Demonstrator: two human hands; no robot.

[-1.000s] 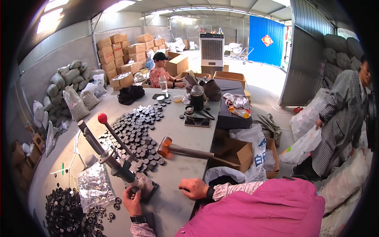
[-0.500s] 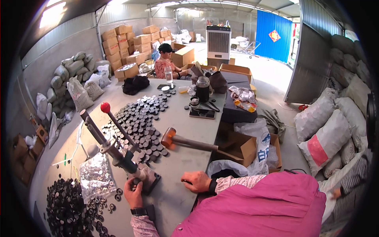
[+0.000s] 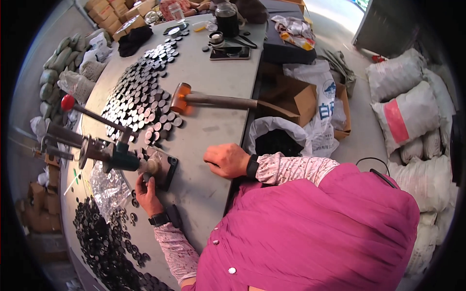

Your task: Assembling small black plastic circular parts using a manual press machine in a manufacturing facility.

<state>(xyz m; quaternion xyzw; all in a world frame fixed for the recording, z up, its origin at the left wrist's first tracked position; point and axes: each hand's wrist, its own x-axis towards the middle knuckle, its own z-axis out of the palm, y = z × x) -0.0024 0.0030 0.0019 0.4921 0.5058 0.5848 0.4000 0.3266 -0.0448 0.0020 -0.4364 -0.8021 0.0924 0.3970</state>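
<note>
My left hand [image 3: 148,198] is at the base of a green hand press [image 3: 122,156], thumb and fingers pinching a small dark round cap [image 3: 147,177] beside the press's round seat. A lever with a red ball knob [image 3: 67,102] rises from the press. My right hand [image 3: 227,161] rests on the table near its right edge, fingers curled under; whatever they hold, if anything, is hidden. Beyond it lies a mallet [image 3: 221,101] with an orange head and a wooden handle. Many flat grey discs [image 3: 141,92] spread behind the press.
Black ring-shaped parts [image 3: 97,237] are heaped at the near left, beside a clear plastic bag [image 3: 109,191] of small metal parts. A phone [image 3: 230,53] and a dark jar [image 3: 227,22] stand at the far end. Right of the table are an open carton [image 3: 296,99] and stacked white sacks [image 3: 400,114].
The view has tilted downward, so the table sits higher in the picture. My left hand stays at the press with the cap. My right hand's fingers are turned further under.
</note>
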